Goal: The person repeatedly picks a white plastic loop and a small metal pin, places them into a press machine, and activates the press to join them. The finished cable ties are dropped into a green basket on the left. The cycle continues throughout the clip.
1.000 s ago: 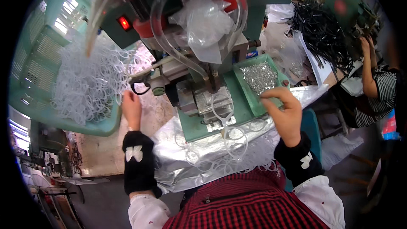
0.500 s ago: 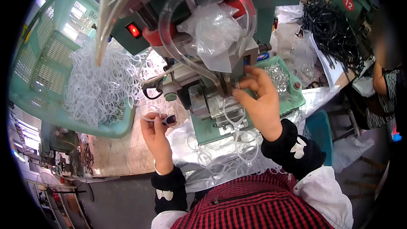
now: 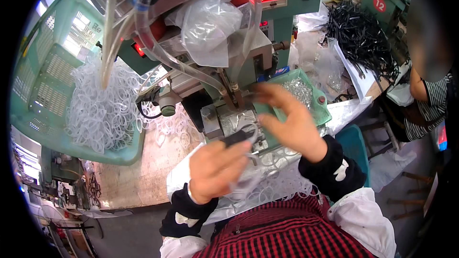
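Head view: pretty cramped bench. The green press machine fills the middle, a teal mesh basket heaped with clear plastic rings hogs the left edge, and a small green tray of metal bits sits just right of the press. The only bare bench top is the strip under the basket.

The left hand is curled, fingers pinched on a small dark part right at the press base, over a clear ring that's blurry (can't tell if it's gripping it). The right hand hovers spread and loose between press and tray; it's motion-blurred, so I can't tell if it holds anything.

A second person stands far right by a pile of black strips.
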The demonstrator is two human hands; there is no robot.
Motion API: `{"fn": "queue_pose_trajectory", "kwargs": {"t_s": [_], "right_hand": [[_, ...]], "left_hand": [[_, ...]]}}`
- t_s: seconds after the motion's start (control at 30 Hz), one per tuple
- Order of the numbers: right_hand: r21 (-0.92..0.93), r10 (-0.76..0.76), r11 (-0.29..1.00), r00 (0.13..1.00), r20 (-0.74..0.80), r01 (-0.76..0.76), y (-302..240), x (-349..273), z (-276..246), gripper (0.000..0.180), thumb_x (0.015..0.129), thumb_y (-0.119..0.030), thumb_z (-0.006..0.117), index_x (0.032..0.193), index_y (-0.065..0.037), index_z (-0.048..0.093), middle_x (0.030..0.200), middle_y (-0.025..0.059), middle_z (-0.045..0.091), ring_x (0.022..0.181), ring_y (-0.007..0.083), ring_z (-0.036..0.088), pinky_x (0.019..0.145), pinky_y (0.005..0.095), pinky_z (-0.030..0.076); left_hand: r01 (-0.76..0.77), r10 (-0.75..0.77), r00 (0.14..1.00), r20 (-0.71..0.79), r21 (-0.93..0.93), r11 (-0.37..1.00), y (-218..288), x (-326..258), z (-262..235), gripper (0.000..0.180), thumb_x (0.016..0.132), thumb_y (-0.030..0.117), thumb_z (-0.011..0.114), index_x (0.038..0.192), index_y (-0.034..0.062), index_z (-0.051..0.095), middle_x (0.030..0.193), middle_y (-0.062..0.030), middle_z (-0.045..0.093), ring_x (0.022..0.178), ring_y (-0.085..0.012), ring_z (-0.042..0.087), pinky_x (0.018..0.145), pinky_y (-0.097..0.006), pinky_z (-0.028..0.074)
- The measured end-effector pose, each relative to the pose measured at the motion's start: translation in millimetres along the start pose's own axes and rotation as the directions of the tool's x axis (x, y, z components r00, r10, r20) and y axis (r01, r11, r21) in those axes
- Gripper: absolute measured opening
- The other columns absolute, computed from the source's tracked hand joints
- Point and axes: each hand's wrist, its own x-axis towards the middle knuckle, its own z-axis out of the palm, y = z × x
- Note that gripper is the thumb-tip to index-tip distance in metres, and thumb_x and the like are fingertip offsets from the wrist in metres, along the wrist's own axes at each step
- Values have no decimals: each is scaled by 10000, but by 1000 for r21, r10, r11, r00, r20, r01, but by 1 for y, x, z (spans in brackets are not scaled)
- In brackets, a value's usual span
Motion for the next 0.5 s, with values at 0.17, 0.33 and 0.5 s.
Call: {"fn": "queue_pose_trajectory", "kwargs": {"t_s": [0.17,0.33,0.5], "right_hand": [[-221,-50,973,863,-502,-73,95,-6,-79,470,859,8,621,1322,-43,554,1108,124,666,1033,198,627,918,309,487],[-622,-122,777,944,-307,-102,89,-49,-79,175,807,-37,681,980,-35,659,919,133,656,906,304,626,797,368,499],[-836,-134,525,954,-267,-160,80,-45,-66,131,705,-111,765,764,-72,656,839,104,620,870,329,592,738,434,493]], "left_hand": [[-261,255,965,59,165,951,-7,5,28,192,703,44,716,882,70,652,1069,-100,717,718,-240,604,660,-344,594],[-221,215,975,52,190,957,-6,-5,31,210,679,46,732,875,67,660,1045,-97,721,731,-245,609,645,-345,588],[9,-25,982,185,86,996,12,-8,21,237,661,39,690,897,56,701,1165,-152,678,908,-313,630,843,-452,557]]}}
